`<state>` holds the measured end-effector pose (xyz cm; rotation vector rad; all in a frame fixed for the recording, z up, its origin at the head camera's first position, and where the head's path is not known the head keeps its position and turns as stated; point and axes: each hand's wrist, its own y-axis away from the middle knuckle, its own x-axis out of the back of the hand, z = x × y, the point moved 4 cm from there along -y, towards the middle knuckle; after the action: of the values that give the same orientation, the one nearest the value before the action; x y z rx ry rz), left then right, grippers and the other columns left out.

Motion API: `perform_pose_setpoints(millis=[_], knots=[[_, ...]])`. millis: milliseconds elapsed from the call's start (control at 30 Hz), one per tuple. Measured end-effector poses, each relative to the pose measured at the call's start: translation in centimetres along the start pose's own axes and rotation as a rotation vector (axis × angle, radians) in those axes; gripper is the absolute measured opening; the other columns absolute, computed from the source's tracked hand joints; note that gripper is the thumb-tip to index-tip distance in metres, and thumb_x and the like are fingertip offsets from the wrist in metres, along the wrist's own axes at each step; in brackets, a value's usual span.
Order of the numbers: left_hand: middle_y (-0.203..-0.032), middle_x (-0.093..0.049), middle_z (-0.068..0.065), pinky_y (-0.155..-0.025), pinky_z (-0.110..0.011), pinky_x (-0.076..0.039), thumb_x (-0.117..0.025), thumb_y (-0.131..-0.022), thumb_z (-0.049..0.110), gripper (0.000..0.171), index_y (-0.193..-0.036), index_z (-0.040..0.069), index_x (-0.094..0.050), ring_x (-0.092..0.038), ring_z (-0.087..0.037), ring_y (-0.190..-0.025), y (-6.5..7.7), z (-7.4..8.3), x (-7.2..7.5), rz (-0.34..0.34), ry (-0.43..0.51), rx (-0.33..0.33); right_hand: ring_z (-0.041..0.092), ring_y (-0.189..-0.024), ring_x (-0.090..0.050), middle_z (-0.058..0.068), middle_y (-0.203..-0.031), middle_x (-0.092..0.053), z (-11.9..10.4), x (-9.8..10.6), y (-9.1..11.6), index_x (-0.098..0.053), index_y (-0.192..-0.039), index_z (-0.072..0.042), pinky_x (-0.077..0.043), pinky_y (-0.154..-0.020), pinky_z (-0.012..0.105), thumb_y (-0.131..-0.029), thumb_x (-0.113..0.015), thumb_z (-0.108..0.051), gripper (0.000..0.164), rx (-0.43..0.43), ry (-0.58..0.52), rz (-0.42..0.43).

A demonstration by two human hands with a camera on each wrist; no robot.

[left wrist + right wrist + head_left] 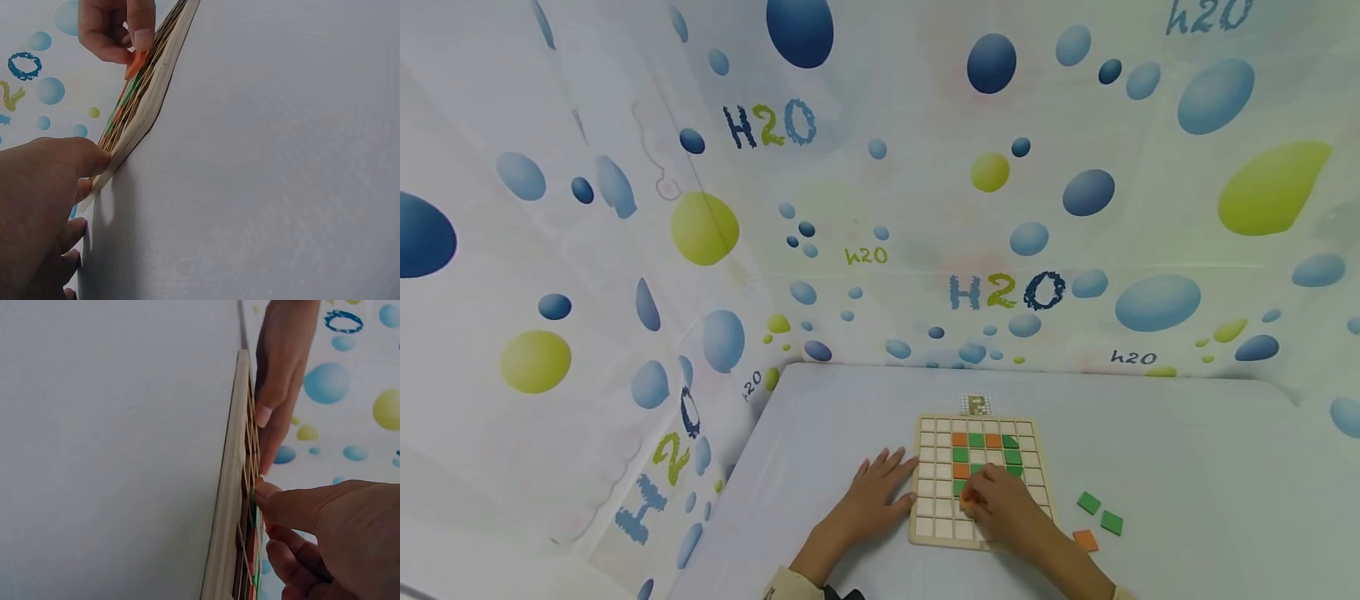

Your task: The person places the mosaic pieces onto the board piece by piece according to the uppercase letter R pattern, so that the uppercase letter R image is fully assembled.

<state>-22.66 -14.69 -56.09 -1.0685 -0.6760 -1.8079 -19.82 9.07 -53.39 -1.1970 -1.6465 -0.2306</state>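
A wooden grid board (934, 527) lies on the white table, with orange and green square tiles set in several of its cells. My right hand (1003, 507) is over the lower middle of the board and pinches an orange tile (135, 64) between thumb and fingers, tilted, close over the cells beneath a green tile (959, 488). The hand covers part of the pattern in the head view. My left hand (874, 493) rests at the board's left edge with fingers spread, its fingertips right at the wooden rim (134, 134).
Right of the board lie two loose green tiles (1088, 502) (1112, 522) and one orange tile (1086, 541). A small printed pattern card (976, 404) sits at the board's far edge. Behind the table hangs a white curtain (917, 200) with blue and green dots.
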Motion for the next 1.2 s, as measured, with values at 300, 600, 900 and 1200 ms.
perform_pose_setpoints(millis=[300,600,900,1200], knots=[[-0.169,-0.039,-0.011,-0.125,-0.068,-0.023,-0.057,-0.106,0.041,0.059,-0.161,0.022,-0.046,-0.031,-0.04,-0.158,0.1,0.3,0.2,0.003,0.003,-0.012,0.0,-0.082,-0.05,-0.013,-0.093,-0.061,-0.5,-0.7,-0.1,-0.07,-0.094,-0.021,-0.052,-0.07,0.023,-0.089,-0.085,-0.015,0.017,0.02,0.004,-0.025],[-0.169,-0.039,-0.011,-0.125,-0.067,-0.023,-0.056,-0.106,0.04,0.059,-0.161,0.021,-0.046,-0.031,-0.04,-0.158,0.0,0.1,0.2,0.012,-0.005,-0.011,0.0,-0.08,-0.056,-0.011,-0.091,-0.063,-1.2,-0.3,0.0,-0.072,-0.095,-0.02,-0.053,-0.067,0.023,-0.085,-0.088,-0.013,0.02,0.115,0.042,0.026],[-0.17,-0.038,-0.011,-0.125,-0.068,-0.022,-0.056,-0.106,0.041,0.059,-0.161,0.022,-0.046,-0.03,-0.04,-0.158,0.1,0.3,0.3,0.001,0.01,0.002,0.003,-0.083,-0.058,-0.015,-0.094,-0.063,-0.7,-0.1,0.4,-0.071,-0.092,-0.025,-0.047,-0.066,0.028,-0.082,-0.09,-0.014,0.024,0.093,0.13,0.017],[-0.17,-0.038,-0.01,-0.126,-0.068,-0.022,-0.056,-0.107,0.042,0.059,-0.162,0.023,-0.046,-0.03,-0.04,-0.159,0.0,0.2,0.2,0.005,0.013,-0.002,-0.001,-0.084,-0.056,-0.012,-0.096,-0.063,-1.0,-0.7,0.3,-0.075,-0.097,-0.019,-0.056,-0.072,0.024,-0.087,-0.088,-0.014,0.017,0.12,0.091,0.001]])
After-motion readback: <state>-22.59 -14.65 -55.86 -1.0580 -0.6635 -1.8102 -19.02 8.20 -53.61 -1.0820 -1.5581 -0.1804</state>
